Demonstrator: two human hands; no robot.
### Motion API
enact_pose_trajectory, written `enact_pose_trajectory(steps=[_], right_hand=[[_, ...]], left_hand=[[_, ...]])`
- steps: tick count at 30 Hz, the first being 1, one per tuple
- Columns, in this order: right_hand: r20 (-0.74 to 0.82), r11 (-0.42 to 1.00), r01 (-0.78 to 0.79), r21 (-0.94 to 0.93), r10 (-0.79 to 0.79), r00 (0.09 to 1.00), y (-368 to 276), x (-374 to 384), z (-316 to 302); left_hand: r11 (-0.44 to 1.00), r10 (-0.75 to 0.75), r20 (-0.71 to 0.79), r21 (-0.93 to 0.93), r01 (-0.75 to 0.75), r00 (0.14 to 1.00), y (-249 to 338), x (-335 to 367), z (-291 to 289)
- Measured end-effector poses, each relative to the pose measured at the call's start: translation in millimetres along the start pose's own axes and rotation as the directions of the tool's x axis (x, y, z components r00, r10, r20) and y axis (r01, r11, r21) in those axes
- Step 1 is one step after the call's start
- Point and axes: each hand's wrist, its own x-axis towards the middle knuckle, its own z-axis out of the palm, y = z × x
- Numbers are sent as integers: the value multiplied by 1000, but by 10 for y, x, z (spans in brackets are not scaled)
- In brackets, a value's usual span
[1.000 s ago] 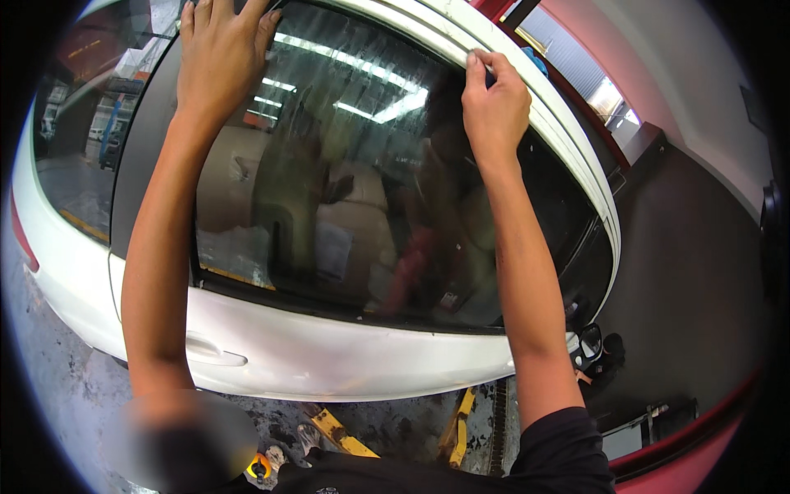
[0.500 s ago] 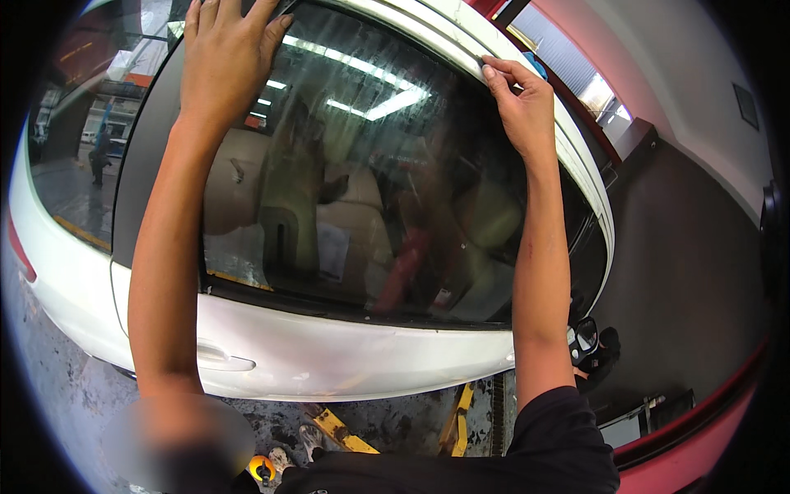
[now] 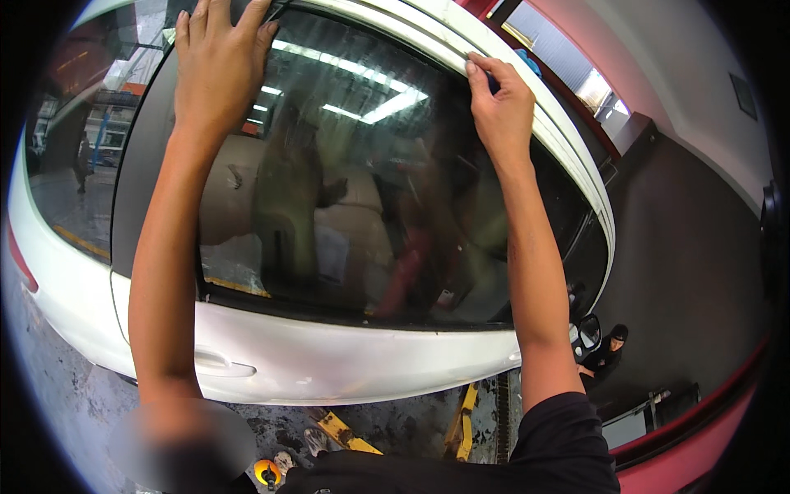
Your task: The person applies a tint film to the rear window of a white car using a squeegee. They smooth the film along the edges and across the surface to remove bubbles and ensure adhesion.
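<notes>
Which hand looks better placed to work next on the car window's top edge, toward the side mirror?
Probably the right hand: its fingertips are by the car window's top edge, nearer the side mirror. The left hand is toward the other end.

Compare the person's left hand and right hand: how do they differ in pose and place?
The left hand points up with fingers extended; the right hand has its fingers bent toward the thumb. The left hand is by the rear edge of the window; the right hand is farther forward, near the roof edge. Both are bare and raised.
</notes>
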Motion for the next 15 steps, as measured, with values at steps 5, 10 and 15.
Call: enact_pose_trajectory(steps=[5,10,15], right_hand=[[143,1000,22,-8,-21,989,-31,97,-164],[-5,994,26,-110,-27,1000,-63,45,3],[117,974,-190,122,176,977,-55,48,-36]], left_hand=[[999,42,-43,8,-41,998,-134,-27,114],[1000,-1,-12,1,1,1000,-12,29,71],[996,-25,97,-81,33,995,73,8,-125]])
